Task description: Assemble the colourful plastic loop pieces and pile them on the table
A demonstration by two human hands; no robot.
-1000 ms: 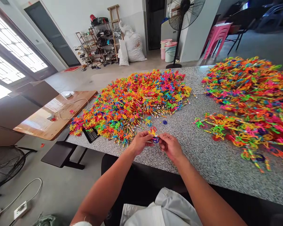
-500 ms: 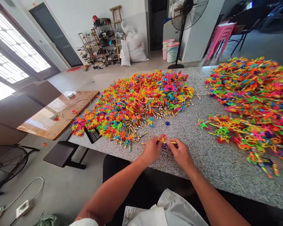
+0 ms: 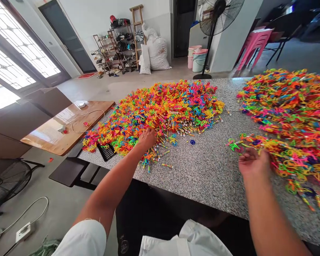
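Observation:
My left hand [image 3: 147,138] reaches onto the front of the left pile [image 3: 165,103], its fingers stretched over small bright plastic loop pieces and patterned sticks. My right hand [image 3: 254,163] is at the near edge of the right pile [image 3: 296,106], with fingers loosely bent, thumb apart and nothing visible held. The right pile has similar coloured loops joined with yellow patterned sticks. One patterned stick [image 3: 167,165] lies alone near the table's front edge. A dark blue loop piece [image 3: 192,142] lies between the piles.
The speckled stone tabletop [image 3: 202,177] runs across in front of me. A black slotted tray [image 3: 106,152] sits at the left pile's edge. Beyond are a wooden board table [image 3: 66,124], a standing fan [image 3: 212,35], white sacks [image 3: 157,53] and pink stools [image 3: 256,46].
My hands were together at the table's front, holding small loops and sticks. They have parted: the left moved to the left pile, the right to the right pile.

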